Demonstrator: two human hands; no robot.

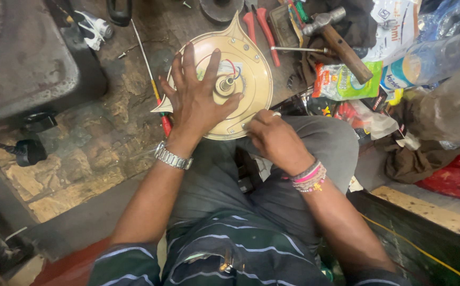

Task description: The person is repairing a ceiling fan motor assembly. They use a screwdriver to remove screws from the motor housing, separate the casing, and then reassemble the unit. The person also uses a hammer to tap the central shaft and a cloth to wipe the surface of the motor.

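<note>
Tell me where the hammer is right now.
In the head view the hammer lies at upper right, its wooden handle across a green snack packet, just right of the cream round motor housing under the left hand.

Cream-gold fan motor housing [243, 63], red-handled pliers [262, 26], dark green striped shirt [230, 243].

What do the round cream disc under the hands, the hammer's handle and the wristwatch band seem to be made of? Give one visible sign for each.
Cream disc: probably painted metal, smooth and faintly glossy. Hammer handle: wood, brown and matt. Watch band: metal, silvery shining links.
</note>
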